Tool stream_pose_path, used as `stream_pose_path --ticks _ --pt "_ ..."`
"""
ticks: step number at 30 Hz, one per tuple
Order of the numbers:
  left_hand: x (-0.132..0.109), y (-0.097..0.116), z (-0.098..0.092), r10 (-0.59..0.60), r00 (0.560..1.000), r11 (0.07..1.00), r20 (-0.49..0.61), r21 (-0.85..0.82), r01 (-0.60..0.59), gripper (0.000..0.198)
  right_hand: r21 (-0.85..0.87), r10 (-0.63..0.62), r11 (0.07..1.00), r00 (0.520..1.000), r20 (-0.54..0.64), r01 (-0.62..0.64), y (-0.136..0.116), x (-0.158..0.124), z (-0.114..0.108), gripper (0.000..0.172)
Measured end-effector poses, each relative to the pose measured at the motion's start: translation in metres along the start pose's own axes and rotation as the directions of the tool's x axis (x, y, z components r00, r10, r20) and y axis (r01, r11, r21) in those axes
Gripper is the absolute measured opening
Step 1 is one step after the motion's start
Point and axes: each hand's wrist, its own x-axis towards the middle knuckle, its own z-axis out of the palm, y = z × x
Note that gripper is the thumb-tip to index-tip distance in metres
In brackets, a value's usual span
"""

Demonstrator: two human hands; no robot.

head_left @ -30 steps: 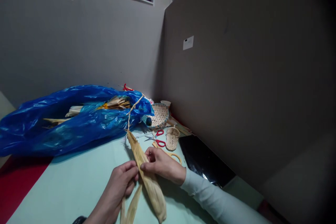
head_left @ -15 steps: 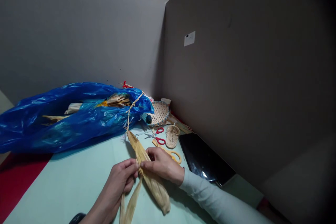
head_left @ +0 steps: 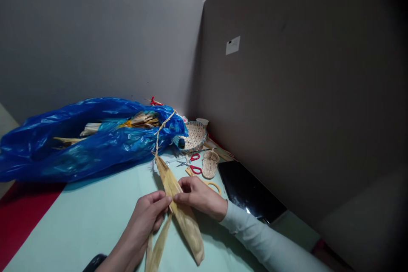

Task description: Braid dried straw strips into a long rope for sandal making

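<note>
A pale yellow corn husk [head_left: 188, 223] lies slantwise between my two hands, its upper tip meeting a twisted husk cord [head_left: 157, 141] that runs up onto the blue bag. My left hand [head_left: 149, 212] pinches the husk's left edge between thumb and fingers. On the right edge, my right hand [head_left: 200, 197] grips it too, thumb on top and fingers behind. Narrow husk strips [head_left: 159, 244] hang down below my left hand. Just past my right hand are yellow-handled scissors [head_left: 214, 186], partly hidden, and small red-handled scissors [head_left: 192, 163].
A large blue plastic bag [head_left: 63, 161] holding dried husks [head_left: 143, 120] spreads across the left. Toward the corner sit a woven basket [head_left: 196, 136] and a small woven slipper shape [head_left: 210, 164]. A flat black glossy device [head_left: 251, 191] lies at right, beside the wall.
Both hands keep hold of the husk, which has turned slightly, its lower end shifting a little left. The left thumb has slid slightly right along it. The camera view has shifted a bit.
</note>
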Motion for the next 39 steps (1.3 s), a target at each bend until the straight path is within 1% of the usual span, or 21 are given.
stream_pose_path --ticks 3,6,8,11,14,18,21,24,29,31,32,34,35,37,39 --pt "0.001 -0.001 -0.001 -0.007 1.000 1.000 0.028 0.008 0.006 0.039 -0.131 -0.027 0.991 0.999 -0.031 0.023 0.002 0.000 0.001 0.015" --pt "0.003 -0.003 -0.001 -0.011 1.000 1.000 0.018 0.015 0.011 0.042 -0.194 -0.051 0.980 0.997 -0.050 0.040 0.006 0.001 0.002 0.017" --pt "0.004 -0.004 -0.002 -0.005 1.000 1.000 -0.001 0.019 0.005 0.042 -0.187 -0.050 0.982 0.998 -0.050 0.040 0.008 0.001 0.002 0.018" --pt "0.005 -0.005 -0.002 -0.011 1.000 1.000 0.016 0.013 0.010 0.040 -0.150 -0.024 0.988 0.999 -0.035 0.018 0.009 0.002 0.002 0.019" --pt "0.004 -0.005 -0.002 -0.020 1.000 1.000 0.013 0.022 0.019 0.036 -0.170 -0.013 0.985 0.999 -0.045 0.005 0.005 0.002 0.002 0.018" --pt "0.001 -0.003 0.002 -0.006 0.999 0.999 -0.035 0.046 0.008 0.032 -0.224 -0.035 0.974 0.996 -0.082 0.016 -0.003 -0.001 0.006 0.012" --pt "-0.001 -0.002 0.005 -0.004 0.997 0.999 -0.076 0.031 0.006 0.031 -0.260 -0.026 0.965 0.992 -0.121 -0.006 -0.007 -0.004 0.009 0.008" --pt "-0.002 0.000 0.006 -0.006 0.997 1.000 -0.079 0.007 0.007 0.030 -0.262 -0.028 0.965 0.989 -0.146 -0.012 -0.007 -0.006 0.013 0.006" --pt "-0.004 0.002 0.008 0.007 0.998 1.000 -0.060 -0.010 -0.008 0.021 -0.252 -0.087 0.967 0.972 -0.218 0.030 -0.001 -0.006 0.022 0.006" --pt "-0.004 0.002 0.008 0.032 0.998 0.999 -0.059 0.023 -0.031 0.019 -0.195 -0.068 0.981 0.968 -0.242 0.020 -0.001 -0.005 0.024 0.006" --pt "-0.003 0.001 0.008 0.048 0.997 0.998 -0.069 0.045 -0.045 0.018 -0.124 -0.047 0.992 0.969 -0.242 0.017 -0.002 -0.005 0.023 0.007" --pt "-0.003 0.001 0.008 0.068 0.993 0.994 -0.096 0.092 -0.059 0.019 0.077 -0.027 0.996 0.975 -0.221 0.044 -0.008 -0.005 0.018 0.010" --pt "-0.003 0.000 0.008 0.068 0.992 0.992 -0.104 0.110 -0.057 0.020 0.185 -0.036 0.980 0.981 -0.188 0.071 -0.012 -0.005 0.013 0.012" --pt "-0.003 0.001 0.009 0.049 0.994 0.991 -0.093 0.127 -0.037 0.021 0.376 -0.084 0.921 0.994 -0.077 0.107 -0.022 -0.011 0.000 0.020" --pt "-0.004 0.002 0.009 0.027 0.997 0.992 -0.067 0.126 -0.018 0.023 0.531 -0.128 0.845 0.989 0.072 0.070 -0.036 -0.024 -0.016 0.024"
